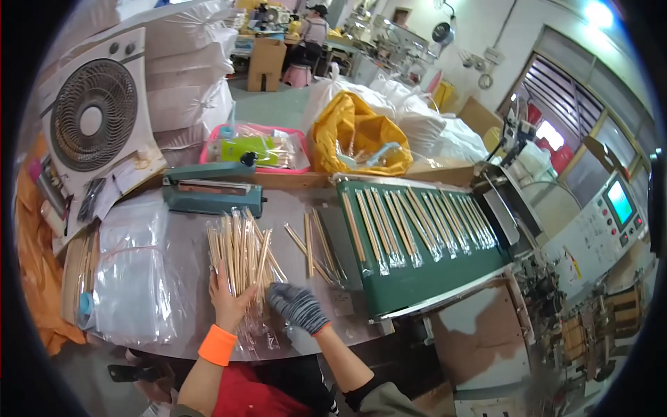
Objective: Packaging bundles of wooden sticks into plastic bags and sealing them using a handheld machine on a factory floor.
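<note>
A pile of chopsticks in clear plastic sleeves (240, 250) lies on the grey table in front of me. My left hand (228, 300), bare with an orange wristband, curls round the near left part of this pile, thumb on the right side. From the right, my right hand (297, 306), in a grey knitted glove, presses its closed fingers against the pile's lower end; the fingertips are partly hidden. A few loose wrapped chopsticks (310, 244) lie just right of the pile. More wrapped chopsticks (420, 222) are spread in a row along the green conveyor belt (410, 286).
Left stand a stack of clear plastic bags (133, 278) and a fan (94, 118). Behind the pile sit a teal sealer (212, 198), a pink tray (306, 149) and a yellow sack (330, 132). A control panel (615, 208) is at right; a person (314, 35) sits far back.
</note>
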Demonstrator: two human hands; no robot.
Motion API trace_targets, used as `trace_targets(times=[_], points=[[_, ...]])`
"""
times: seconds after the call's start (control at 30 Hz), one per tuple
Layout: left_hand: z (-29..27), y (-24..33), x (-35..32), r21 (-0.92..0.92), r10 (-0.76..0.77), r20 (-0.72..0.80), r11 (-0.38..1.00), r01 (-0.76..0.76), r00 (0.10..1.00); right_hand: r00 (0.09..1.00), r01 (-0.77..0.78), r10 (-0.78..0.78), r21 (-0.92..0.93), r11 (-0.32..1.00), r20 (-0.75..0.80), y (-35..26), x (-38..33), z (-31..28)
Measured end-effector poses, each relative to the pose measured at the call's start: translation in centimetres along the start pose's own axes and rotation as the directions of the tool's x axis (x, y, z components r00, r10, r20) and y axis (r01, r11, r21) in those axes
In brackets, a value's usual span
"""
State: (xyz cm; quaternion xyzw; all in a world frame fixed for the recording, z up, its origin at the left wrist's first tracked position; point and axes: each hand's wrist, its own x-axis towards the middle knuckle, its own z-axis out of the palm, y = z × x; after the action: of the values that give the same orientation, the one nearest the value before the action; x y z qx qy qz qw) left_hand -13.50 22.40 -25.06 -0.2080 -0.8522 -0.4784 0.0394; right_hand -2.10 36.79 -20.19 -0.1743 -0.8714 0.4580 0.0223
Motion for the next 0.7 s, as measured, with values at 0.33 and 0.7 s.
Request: trace_targets(times=[0.33, 0.7], points=[[-0.3, -3.6, 3.7, -0.573, 0.077, 0.277, 0.813, 0.101, 0.958, 0.861, -0.040, -0.283, -0.609, 0.792, -0.424, 7.5, 9.5, -1.8], [-3.2, -10.9, -0.4, -0.094, 0.163, 0.056, 0.983, -0.157, 0.985, 0.949, -0.017, -0.018, -0.109, 0.994, -0.315, -0.2, -0.1, 7.5]])
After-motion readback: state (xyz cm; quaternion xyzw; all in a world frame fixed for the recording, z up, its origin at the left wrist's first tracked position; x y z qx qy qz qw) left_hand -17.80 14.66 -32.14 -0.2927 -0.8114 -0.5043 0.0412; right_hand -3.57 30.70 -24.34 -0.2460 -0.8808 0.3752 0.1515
